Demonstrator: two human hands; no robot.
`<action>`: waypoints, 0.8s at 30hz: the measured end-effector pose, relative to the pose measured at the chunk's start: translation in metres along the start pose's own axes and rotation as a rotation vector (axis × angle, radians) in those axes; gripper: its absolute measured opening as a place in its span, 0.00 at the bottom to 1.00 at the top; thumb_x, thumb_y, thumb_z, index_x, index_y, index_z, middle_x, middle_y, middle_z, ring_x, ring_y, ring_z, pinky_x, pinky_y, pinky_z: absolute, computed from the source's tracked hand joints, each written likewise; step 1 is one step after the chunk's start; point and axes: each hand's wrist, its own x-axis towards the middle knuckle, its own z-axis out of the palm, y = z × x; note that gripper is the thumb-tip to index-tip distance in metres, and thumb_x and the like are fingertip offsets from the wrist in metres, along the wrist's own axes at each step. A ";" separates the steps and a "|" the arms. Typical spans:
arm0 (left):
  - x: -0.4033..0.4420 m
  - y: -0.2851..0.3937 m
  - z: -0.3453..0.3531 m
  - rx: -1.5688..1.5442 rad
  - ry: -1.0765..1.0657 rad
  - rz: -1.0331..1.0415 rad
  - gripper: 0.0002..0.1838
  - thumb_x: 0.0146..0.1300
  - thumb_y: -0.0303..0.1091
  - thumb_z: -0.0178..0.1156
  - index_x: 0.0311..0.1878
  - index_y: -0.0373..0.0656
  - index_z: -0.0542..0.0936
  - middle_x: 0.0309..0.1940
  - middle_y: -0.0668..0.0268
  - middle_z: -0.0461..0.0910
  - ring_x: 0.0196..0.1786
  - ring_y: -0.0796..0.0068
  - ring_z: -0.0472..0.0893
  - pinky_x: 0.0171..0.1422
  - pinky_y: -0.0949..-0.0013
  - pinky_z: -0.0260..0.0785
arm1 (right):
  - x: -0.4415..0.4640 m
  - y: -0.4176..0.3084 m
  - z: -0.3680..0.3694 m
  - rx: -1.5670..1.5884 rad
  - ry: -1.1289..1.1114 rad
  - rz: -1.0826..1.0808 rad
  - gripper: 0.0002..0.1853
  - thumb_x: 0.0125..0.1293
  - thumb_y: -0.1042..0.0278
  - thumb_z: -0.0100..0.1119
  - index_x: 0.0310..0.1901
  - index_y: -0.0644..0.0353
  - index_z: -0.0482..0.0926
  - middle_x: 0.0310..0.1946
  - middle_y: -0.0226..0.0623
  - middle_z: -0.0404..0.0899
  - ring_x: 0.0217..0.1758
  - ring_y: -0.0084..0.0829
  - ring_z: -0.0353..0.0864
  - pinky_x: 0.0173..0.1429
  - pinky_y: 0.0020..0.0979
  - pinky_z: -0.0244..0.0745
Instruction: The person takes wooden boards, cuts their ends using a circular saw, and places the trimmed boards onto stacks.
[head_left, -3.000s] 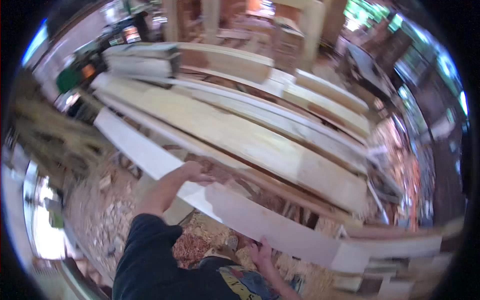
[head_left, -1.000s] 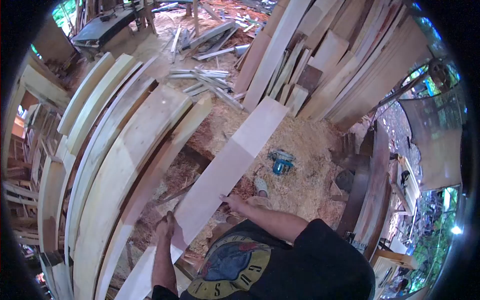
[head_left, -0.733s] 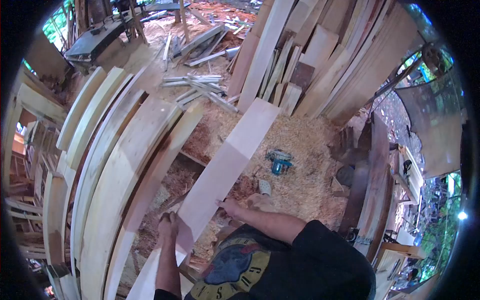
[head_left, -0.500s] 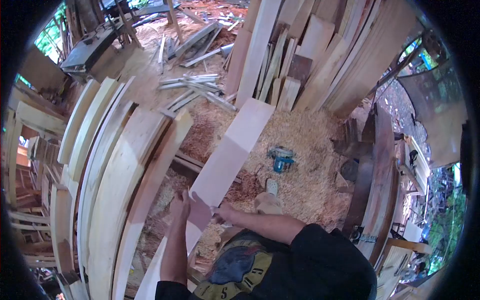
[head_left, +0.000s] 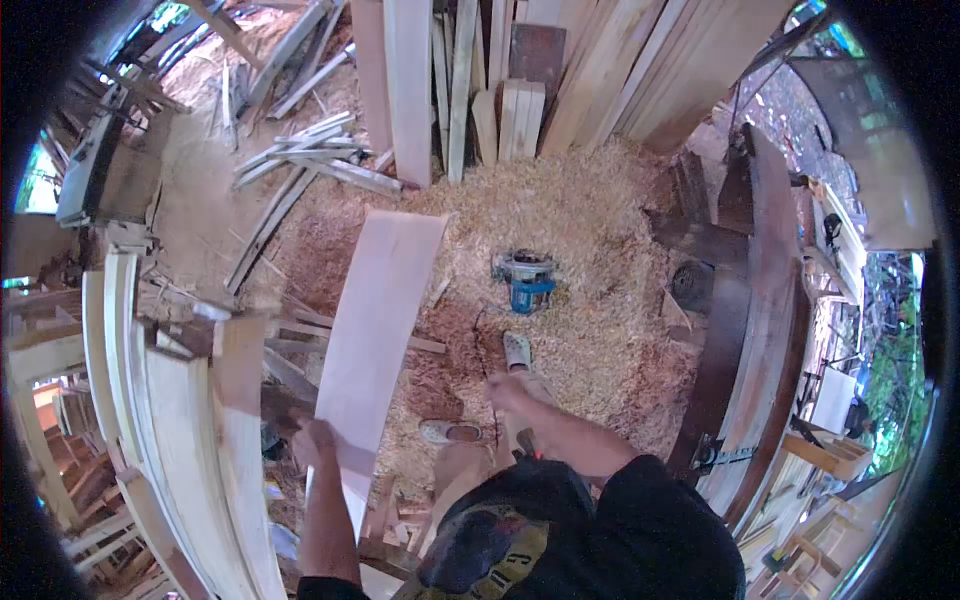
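A long pale wooden plank (head_left: 375, 310) slants up in front of me, its near end low beside my left forearm. My left hand (head_left: 316, 442) is closed at the plank's left edge, the fingers partly hidden. My right hand (head_left: 510, 392) is off the plank and closed above my knee. A thin dark cord (head_left: 481, 345) runs to that hand and shows again below it. A teal power tool (head_left: 530, 282) rests on the shavings beyond my right foot.
Long boards (head_left: 190, 450) stand in a row at left. Upright planks (head_left: 410, 90) lean at the back, near a pile of offcuts (head_left: 310, 155). Dark heavy timbers (head_left: 740, 330) lie along the right. Wood shavings (head_left: 600, 240) cover the ground.
My right hand has left the plank's right edge and moved right and up to the cord. My left hand sits lower along the plank's left edge. The view has turned.
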 end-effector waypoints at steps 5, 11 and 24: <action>0.028 -0.037 0.043 -0.281 0.038 -0.199 0.41 0.72 0.67 0.44 0.62 0.33 0.76 0.50 0.34 0.81 0.52 0.28 0.80 0.61 0.40 0.69 | 0.105 0.111 -0.103 -0.497 0.201 -0.040 0.19 0.61 0.49 0.62 0.42 0.55 0.89 0.40 0.48 0.88 0.40 0.47 0.89 0.46 0.45 0.84; 0.106 -0.201 0.146 -0.659 0.079 -0.001 0.34 0.76 0.58 0.46 0.65 0.34 0.76 0.56 0.45 0.83 0.58 0.44 0.81 0.66 0.50 0.69 | 0.185 0.106 -0.187 -0.625 -0.008 0.201 0.20 0.59 0.57 0.63 0.51 0.59 0.86 0.54 0.50 0.84 0.59 0.47 0.84 0.59 0.46 0.81; 0.034 -0.096 0.059 -0.804 0.131 0.132 0.31 0.77 0.59 0.45 0.70 0.43 0.62 0.66 0.54 0.64 0.65 0.57 0.69 0.68 0.48 0.68 | 0.373 0.157 -0.185 -0.876 0.355 -0.139 0.33 0.55 0.62 0.64 0.67 0.49 0.73 0.65 0.44 0.74 0.68 0.43 0.74 0.73 0.56 0.61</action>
